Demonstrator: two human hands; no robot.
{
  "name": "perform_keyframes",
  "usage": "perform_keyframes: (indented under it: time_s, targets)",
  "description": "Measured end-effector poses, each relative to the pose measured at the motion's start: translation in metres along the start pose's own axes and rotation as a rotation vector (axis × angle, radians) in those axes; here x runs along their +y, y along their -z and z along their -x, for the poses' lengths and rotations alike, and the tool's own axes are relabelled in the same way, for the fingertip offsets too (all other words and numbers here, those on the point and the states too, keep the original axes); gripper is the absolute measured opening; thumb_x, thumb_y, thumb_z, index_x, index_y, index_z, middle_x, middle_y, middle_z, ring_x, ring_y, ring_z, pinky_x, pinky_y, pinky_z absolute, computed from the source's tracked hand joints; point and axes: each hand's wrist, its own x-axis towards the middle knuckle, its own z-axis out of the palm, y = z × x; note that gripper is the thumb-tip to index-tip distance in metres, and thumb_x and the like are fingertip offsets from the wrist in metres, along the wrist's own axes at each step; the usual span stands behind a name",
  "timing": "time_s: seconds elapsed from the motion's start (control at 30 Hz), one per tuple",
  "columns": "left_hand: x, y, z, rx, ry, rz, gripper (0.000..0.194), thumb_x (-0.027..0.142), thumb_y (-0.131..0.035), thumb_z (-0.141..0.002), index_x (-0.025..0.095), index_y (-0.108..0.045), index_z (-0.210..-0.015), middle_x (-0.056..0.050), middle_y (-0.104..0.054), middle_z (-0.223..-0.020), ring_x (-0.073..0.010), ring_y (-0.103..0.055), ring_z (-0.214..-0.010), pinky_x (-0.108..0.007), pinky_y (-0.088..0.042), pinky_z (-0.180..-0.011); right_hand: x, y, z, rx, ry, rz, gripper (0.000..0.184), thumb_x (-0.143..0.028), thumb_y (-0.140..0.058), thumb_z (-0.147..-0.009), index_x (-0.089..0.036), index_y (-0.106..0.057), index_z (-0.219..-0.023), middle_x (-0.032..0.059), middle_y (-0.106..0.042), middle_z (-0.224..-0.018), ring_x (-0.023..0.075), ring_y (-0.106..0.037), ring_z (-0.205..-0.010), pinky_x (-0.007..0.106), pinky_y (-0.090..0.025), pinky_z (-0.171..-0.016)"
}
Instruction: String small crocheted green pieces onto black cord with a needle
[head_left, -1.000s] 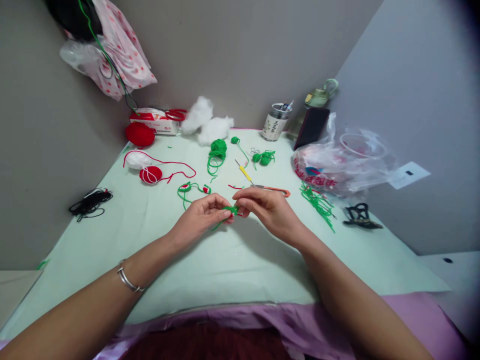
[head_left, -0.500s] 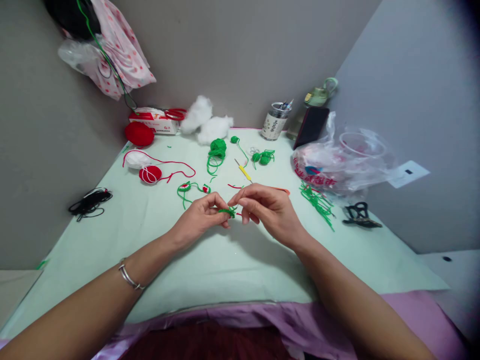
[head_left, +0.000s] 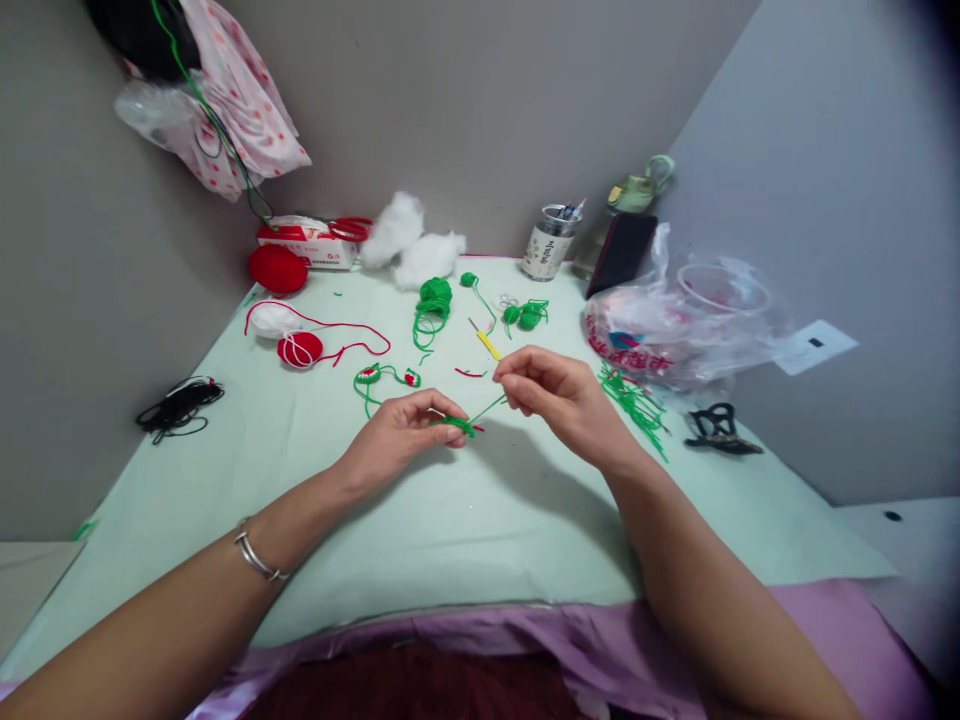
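Between the thumb and fingers of my left hand is a small green crocheted piece, partly covered by the fingertips. A green yarn strand runs from it up to my right hand, whose thumb and fingertips are pinched on it; whether a needle is also in that pinch I cannot tell. Just beyond my right fingertips lies a yellow-handled crochet hook. Short red yarn scraps rest near it. Two small green pieces with red and white lie past my left hand, joined by green yarn.
Red yarn balls, white stuffing and a green yarn ball sit toward the back. Black cord is at left. On the right are a plastic bag, cut green yarn, a black clip and a phone.
My right hand has moved away from my left, up and to the right, drawing the green strand out straight. My left hand stays nearly in place with the green piece.
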Motion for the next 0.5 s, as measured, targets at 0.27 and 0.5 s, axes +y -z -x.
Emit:
perform_keyframes:
  time_s: [0.27, 0.5]
  targets:
    - [0.002, -0.003, 0.002, -0.002, -0.08, -0.03, 0.016, 0.027, -0.073, -0.081, 0.018, -0.07, -0.095, -0.003, -0.074, -0.092, -0.0173, -0.067, -0.087, -0.032, -0.05, -0.084, 0.009, 0.003, 0.0, -0.065, 0.212, 0.435, 0.013, -0.016, -0.062, -0.093, -0.022, -0.074, -0.092, 0.0036, -0.06, -0.089, 0.0141, -0.058, -0.081, 0.026, -0.043, -0.067]
    - [0.005, -0.004, 0.002, 0.027, -0.089, -0.08, 0.012, 0.025, -0.072, -0.081, 0.019, -0.071, -0.092, -0.001, -0.07, -0.086, -0.0161, -0.064, -0.084, -0.03, -0.049, -0.081, 0.015, 0.004, 0.002, -0.098, 0.255, 0.566, 0.015, -0.014, -0.06, -0.094, -0.022, -0.073, -0.095, 0.0033, -0.059, -0.089, 0.0141, -0.059, -0.08, 0.027, -0.044, -0.07]
